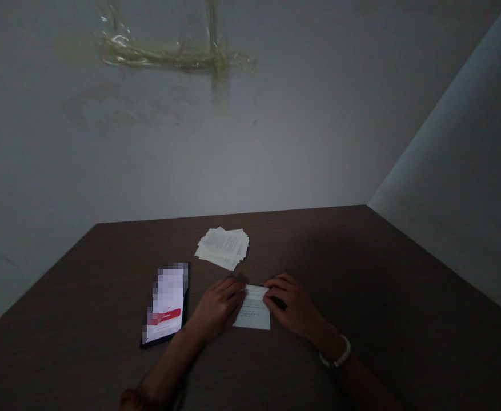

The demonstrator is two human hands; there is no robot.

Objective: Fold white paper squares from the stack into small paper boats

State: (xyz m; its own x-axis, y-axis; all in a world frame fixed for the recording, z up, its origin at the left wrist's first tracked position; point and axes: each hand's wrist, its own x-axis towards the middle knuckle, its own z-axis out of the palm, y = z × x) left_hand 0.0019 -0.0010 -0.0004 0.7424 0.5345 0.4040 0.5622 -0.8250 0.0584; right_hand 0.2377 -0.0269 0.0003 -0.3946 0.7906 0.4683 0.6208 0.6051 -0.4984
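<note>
Person's left hand (pixel 218 308) and right hand (pixel 295 305), fingers curled nearly closed, hold the upper sides of a written sheet (pixel 253 315) between them on brown table (pixel 327 251). Lit phone (pixel 168 302) left. Farther: untidy paper pile (pixel 223 245); wall (pixel 319 142), yellowed tape (pixel 160 57).

the left hand (pixel 221 303) and the right hand (pixel 295 306) pinch a small written sheet (pixel 252 315) by its sides on the dark table (pixel 361 257). past them i see a loose paper pile (pixel 223 245), and to their left a lit phone (pixel 169 299). pale beads (pixel 338 361) ring the right wrist (pixel 326 338); yellowed tape (pixel 160 59) clings to the wall (pixel 301 142).
</note>
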